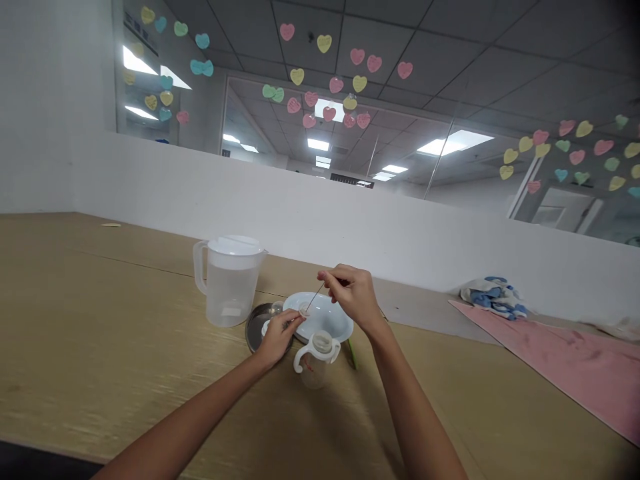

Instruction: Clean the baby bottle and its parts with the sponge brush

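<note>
My right hand [347, 287] pinches the upper end of a thin wire-like stick [316, 295], which slants down to the left over a pale oval basin [340, 327]. The stick's lower tip meets a small translucent round piece [304, 309] held in the fingertips of my left hand [280, 337]; its exact kind is too small to make out. Close in front of the basin stands a clear baby bottle [315, 373] with white side handles and an uncapped top. A round metal dish [253, 327] sits partly behind my left hand, with a white piece [265, 328] in it.
A lidded clear plastic pitcher [231, 293] stands left of the dish. A green stick-like thing [353, 353] lies right of the basin. Farther right are a crumpled blue-and-white cloth [494, 298] and a pink cloth [565, 353]. A white wall [300, 213] bounds the table's back.
</note>
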`<move>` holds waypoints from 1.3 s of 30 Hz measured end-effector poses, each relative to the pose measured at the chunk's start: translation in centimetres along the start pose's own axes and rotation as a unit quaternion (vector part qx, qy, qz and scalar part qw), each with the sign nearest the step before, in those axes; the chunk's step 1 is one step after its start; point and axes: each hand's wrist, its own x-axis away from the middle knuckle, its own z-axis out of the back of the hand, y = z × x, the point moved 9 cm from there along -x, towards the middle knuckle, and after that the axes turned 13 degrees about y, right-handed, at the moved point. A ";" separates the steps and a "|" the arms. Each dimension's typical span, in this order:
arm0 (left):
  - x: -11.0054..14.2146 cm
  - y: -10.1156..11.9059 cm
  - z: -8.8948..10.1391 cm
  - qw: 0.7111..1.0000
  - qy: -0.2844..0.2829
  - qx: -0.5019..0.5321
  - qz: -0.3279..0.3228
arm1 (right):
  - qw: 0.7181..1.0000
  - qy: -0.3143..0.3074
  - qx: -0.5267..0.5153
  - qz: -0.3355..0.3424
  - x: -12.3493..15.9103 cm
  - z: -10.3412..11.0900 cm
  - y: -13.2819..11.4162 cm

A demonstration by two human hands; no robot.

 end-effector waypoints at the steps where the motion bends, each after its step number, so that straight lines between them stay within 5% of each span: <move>1: 0.0 0.0 0.0 1.000 0.001 0.000 -0.001 | 1.000 -0.002 -0.015 -0.013 0.0 0.0 0.3; 18: 0.1 -0.3 0.0 1.000 0.010 -0.010 -0.005 | 0.982 0.047 -0.135 -0.124 -0.7 1.2 2.8; 24: 0.5 0.3 -0.4 0.998 -0.020 -0.051 -0.028 | 0.953 0.168 -0.196 -0.158 -1.5 5.4 3.2; 27: 0.6 0.5 -0.4 0.998 -0.023 -0.057 -0.032 | 0.941 0.211 -0.174 -0.197 -1.5 6.8 5.9; 33: 0.7 0.2 -0.6 0.997 -0.026 -0.061 -0.025 | 0.950 0.021 0.044 -0.309 1.0 2.4 16.2; 39: 0.7 0.2 -0.4 0.998 -0.018 -0.058 -0.019 | 0.935 -0.004 0.105 -0.338 3.4 1.5 20.6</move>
